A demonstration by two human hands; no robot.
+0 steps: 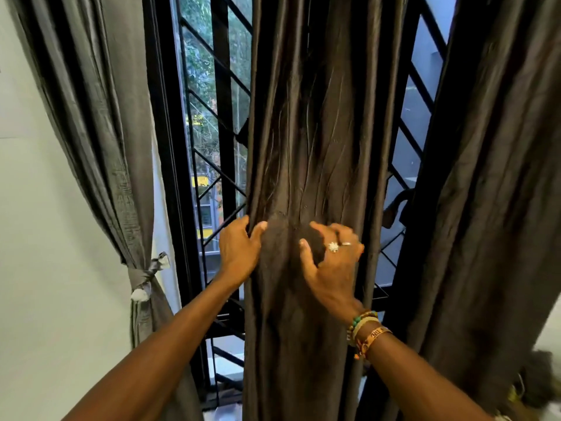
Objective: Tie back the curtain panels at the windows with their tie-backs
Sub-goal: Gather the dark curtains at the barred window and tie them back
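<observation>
A dark brown curtain panel [315, 132] hangs gathered in the middle of the window. My left hand [238, 249] grips its left edge, fingers curled round the folds. My right hand [331, 256], wearing rings, clutches a dark band of fabric at the panel's waist; I cannot tell whether that band is a tie-back. At the left a grey curtain panel [100, 123] is drawn in to the wall by a grey tie-back [142, 276]. Another dark panel [485, 208] hangs loose at the right.
Behind the curtains stands a black window frame with a diagonal metal grille [212, 165]; trees and a yellow building show outside. A white wall [45, 238] lies to the left. A dark fuzzy object [537, 378] sits at the lower right.
</observation>
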